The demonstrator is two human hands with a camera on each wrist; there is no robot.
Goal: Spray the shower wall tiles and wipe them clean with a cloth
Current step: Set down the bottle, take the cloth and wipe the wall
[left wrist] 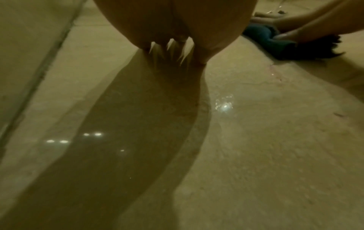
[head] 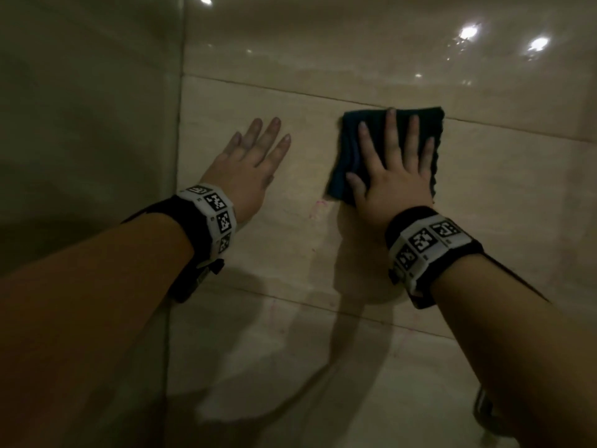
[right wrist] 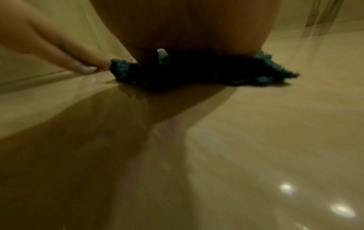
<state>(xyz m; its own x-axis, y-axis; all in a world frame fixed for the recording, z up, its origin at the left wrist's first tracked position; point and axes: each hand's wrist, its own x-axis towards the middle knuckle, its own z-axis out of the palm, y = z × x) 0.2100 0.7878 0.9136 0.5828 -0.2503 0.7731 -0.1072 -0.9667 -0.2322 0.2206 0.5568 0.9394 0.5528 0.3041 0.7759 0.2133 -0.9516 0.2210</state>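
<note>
A dark teal cloth (head: 349, 150) lies flat against the beige shower wall tiles (head: 500, 189). My right hand (head: 392, 156) presses on the cloth with straight, spread fingers. In the right wrist view the cloth (right wrist: 197, 73) bunches under my palm, with my thumb (right wrist: 86, 65) beside its left edge. My left hand (head: 255, 150) rests flat on the bare tile to the left of the cloth, fingers straight, holding nothing. The left wrist view shows the cloth (left wrist: 262, 35) at upper right under my right hand. No spray bottle is in view.
A wall corner (head: 179, 140) runs vertically just left of my left hand, with a darker side wall (head: 80, 124) beyond it. Grout lines (head: 290, 92) cross the tiles. Ceiling lights reflect (head: 468, 32) on the glossy surface. A dark fitting (head: 484, 412) shows at lower right.
</note>
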